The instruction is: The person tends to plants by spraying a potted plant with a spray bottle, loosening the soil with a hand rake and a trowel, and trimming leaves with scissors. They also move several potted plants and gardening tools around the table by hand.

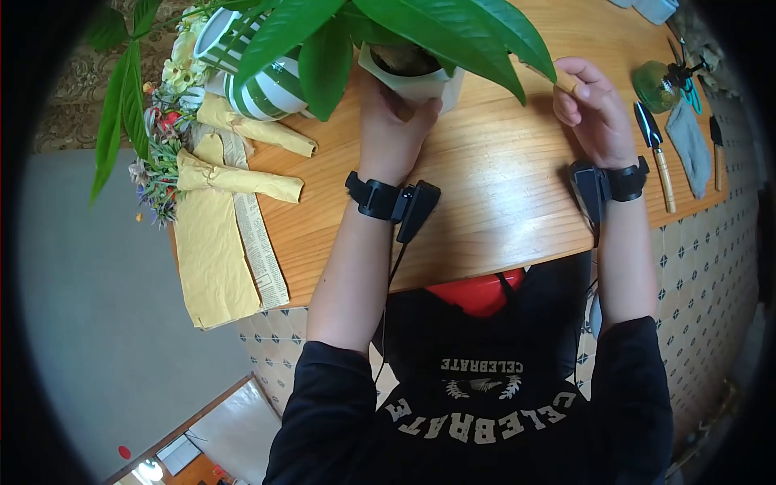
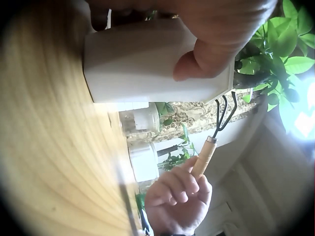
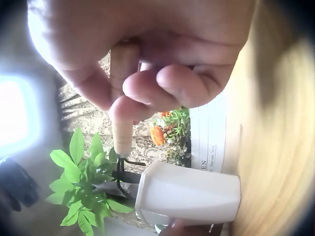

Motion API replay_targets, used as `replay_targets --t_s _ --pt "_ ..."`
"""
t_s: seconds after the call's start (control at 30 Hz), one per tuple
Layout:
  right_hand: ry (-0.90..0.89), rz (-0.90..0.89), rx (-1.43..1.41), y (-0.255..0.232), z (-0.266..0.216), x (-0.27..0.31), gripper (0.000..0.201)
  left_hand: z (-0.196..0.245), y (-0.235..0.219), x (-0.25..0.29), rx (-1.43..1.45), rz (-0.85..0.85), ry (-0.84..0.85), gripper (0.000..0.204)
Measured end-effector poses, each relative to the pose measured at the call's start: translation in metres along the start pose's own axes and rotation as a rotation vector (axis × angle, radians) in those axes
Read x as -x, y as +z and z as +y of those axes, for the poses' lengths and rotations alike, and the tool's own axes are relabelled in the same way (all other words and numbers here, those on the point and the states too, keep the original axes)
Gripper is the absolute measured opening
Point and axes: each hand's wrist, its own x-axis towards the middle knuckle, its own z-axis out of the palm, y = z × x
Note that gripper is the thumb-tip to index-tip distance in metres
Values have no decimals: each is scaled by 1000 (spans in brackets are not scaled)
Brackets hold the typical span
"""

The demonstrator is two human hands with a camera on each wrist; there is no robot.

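A white faceted pot (image 2: 142,64) with a leafy green plant (image 3: 81,182) stands on the wooden table. My left hand (image 1: 394,133) grips the pot's side, its thumb lying along the wall in the left wrist view. My right hand (image 1: 596,113) holds a small rake by its wooden handle (image 2: 203,157), pinched between thumb and fingers. The rake's black prongs (image 2: 226,115) are at the pot's rim, over the soil side in the right wrist view; whether they touch soil I cannot tell. Large leaves (image 1: 453,40) hide part of the pot from above.
Left of the pot are a green-striped white pot (image 1: 271,89), paper-wrapped flowers (image 1: 242,182) and newspaper (image 1: 263,259). On the right lie a trowel (image 1: 656,153), a grey cloth (image 1: 689,149), another wooden-handled tool (image 1: 717,153) and a green glass bottle (image 1: 656,86).
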Motion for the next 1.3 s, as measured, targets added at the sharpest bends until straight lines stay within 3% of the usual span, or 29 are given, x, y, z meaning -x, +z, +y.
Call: replay_targets --t_s 0.07,0.2,0.37,0.4,0.5,0.53,0.6,0.7,0.77,0.8,0.83,0.87,0.93,1.0,1.13,1.17,1.2,1.23,1.27,1.3 --pt "14 36 24 -5 1 -2 29 3 2 0 -21 26 35 62" --pt "-41 93 -30 -7 -2 -1 29 5 1 1 -103 17 -66 67" --pt "-92 -55 -188 -10 -2 -2 30 19 7 3 -38 54 -15 70" --pt "-88 -79 -183 -11 -1 -2 31 3 2 1 -216 83 64 72" --pt "-65 -77 -128 -9 2 -1 33 8 2 3 -148 -8 -49 63" --pt "-47 -53 -88 -6 1 -2 33 8 4 4 -52 41 -74 48" --pt "-13 -27 -59 -5 3 -2 32 10 3 6 -172 69 -59 41" --pt "14 -17 -88 -9 2 -2 33 4 4 6 -213 85 -56 48" --pt "1 -14 -111 -4 -2 -3 33 8 4 2 -182 156 128 56" --pt "-39 -56 -127 -8 -1 -3 33 11 1 3 -281 130 150 76" --pt "-61 -5 -146 -7 0 -2 32 10 1 1 -241 138 120 76" --pt "-59 -27 -146 -7 -1 -1 29 10 6 -1 79 96 79 77" --pt "-86 20 -175 -13 2 1 25 19 2 7 -336 161 34 79" --pt "-91 -5 -152 -1 -4 4 24 35 5 15 -127 216 84 84" --pt "-88 -4 -124 -3 -3 1 23 4 4 6 -124 164 45 87" --pt "-43 8 -128 -3 -7 6 23 -8 6 2 -19 127 31 85" --pt "-94 157 -114 -2 -7 9 33 -21 7 -3 85 92 13 83" --pt "-145 306 -100 3 -7 11 43 3 4 4 -195 160 168 82" --pt "-130 50 -74 6 -17 11 45 -8 7 2 -182 124 90 82" --pt "-140 -2 -50 11 -23 18 36 -4 7 4 -197 169 122 82"
